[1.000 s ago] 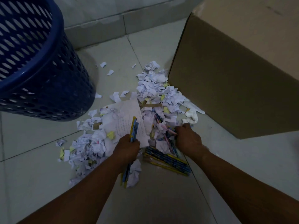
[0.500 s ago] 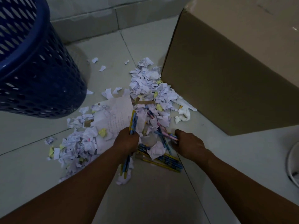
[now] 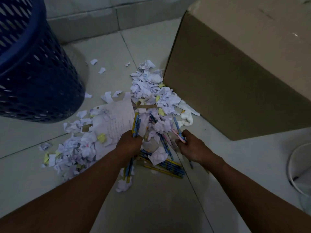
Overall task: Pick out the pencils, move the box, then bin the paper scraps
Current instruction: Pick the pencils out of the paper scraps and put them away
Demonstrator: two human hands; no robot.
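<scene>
The left hand (image 3: 128, 143) is curled tight round a bunch of thin blue and yellow pencils (image 3: 136, 124). The bunch sticks out past the knuckles and also back under the wrist. The right hand (image 3: 191, 147) is curled too. Its fingers pinch a few pink and blue pencils (image 3: 178, 134), and their far ends slope away from the hand into the paper.

Between the two hands, a little nearer the person, more loose blue and yellow pencils (image 3: 170, 165) lie flat on the pale tiled floor (image 3: 151, 207). A crumpled white paper ball (image 3: 158, 156) sits on top of them.

Just past both hands is a heap of torn white and yellow paper scraps (image 3: 148, 88). More scraps (image 3: 75, 148) are spread out to the left of the left hand. A big white sheet with small writing (image 3: 116, 121) lies just past the left hand, close beside the bunch it holds.

A big brown cardboard box (image 3: 235, 78) stands past the right hand and off to its right. The heap of scraps touches the box's near corner. A dark blue plastic basket full of holes (image 3: 37, 78) stands far off to the left of the left hand, well apart from it.

Far to the right of the right hand is a white round thing (image 3: 297, 165), cut off by the edge. I cannot tell what it is.
</scene>
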